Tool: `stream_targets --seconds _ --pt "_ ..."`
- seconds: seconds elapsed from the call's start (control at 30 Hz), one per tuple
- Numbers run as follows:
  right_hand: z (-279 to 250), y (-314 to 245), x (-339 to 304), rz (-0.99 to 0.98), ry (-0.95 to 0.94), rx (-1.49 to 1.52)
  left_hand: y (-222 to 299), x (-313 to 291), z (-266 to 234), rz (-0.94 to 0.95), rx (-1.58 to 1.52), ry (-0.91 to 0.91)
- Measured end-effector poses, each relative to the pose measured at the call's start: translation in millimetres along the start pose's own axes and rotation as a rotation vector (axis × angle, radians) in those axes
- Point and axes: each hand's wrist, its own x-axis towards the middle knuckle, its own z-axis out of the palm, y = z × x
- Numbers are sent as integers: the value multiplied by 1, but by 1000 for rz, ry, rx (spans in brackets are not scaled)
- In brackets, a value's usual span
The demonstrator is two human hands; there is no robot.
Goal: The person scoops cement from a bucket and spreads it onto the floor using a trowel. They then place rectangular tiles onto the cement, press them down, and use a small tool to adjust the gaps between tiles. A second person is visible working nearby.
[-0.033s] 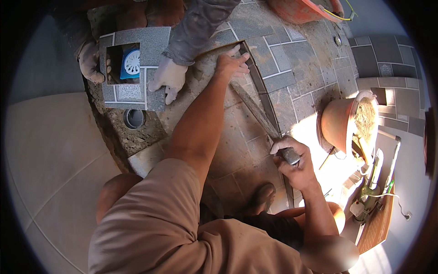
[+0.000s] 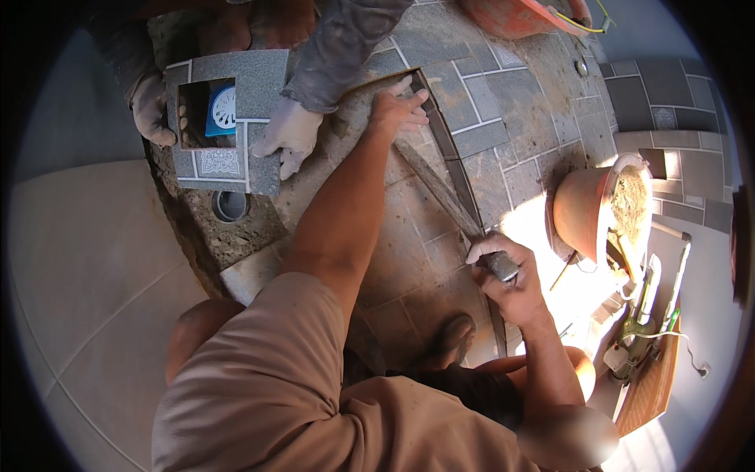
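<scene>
pale floor tiles point(image 2: 86, 267): large, smooth, far left, lower than the work area.
co-worker's gloved hands point(image 2: 289, 134): two, coming in from the top edge; one at the left edge of the grey tile panel point(image 2: 255, 79), one on its right lower corner. Both touching it.
grey tile panel: flat on the mortar bed, square cut-out in it; a blue-and-white round drain grate point(image 2: 222, 108) shows through the cut-out.
drain pipe point(image 2: 230, 204): open round mouth in the mortar bed point(image 2: 236, 236), just below the panel.
mortar bed: rough, grey-brown, runs from the panel down toward the person's knee.
left hand point(image 2: 397, 106): arm stretched forward, palm down, fingers spread flat, gripping nothing. Pressed on the far end of the straightedge point(image 2: 440, 193), where mortar meets the grey floor tiles point(image 2: 503, 102).
straightedge: long, narrow, mortar-stained bar, lying diagonally along the tile edge from the left hand down to the right hand.
right hand point(image 2: 507, 275): fingers clenched round the near end of the straightedge, close to the person's lap.
grey floor tiles: laid with pale joints, right of the straightedge, partly in hard sunlight.
orange bucket point(image 2: 590, 212): right of the right hand, holds mortar, standing on the tiles.
tools point(image 2: 653, 315): cluster by a wooden board, far right, too small to identify.
</scene>
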Motion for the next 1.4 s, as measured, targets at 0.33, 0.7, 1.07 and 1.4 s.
stream_targets --seconds 0.33,0.7,1.07,1.4 --pt "-1 12 4 -71 105 -184 -3 -1 3 78 51 -26" --pt "-12 -26 -1 -284 57 -155 -90 -33 51 675 501 545" --pt "15 -27 71 -119 46 -167 -106 -51 87 682 241 495" --pt "31 -23 83 -104 41 -41 -116 -44 85 950 354 651"
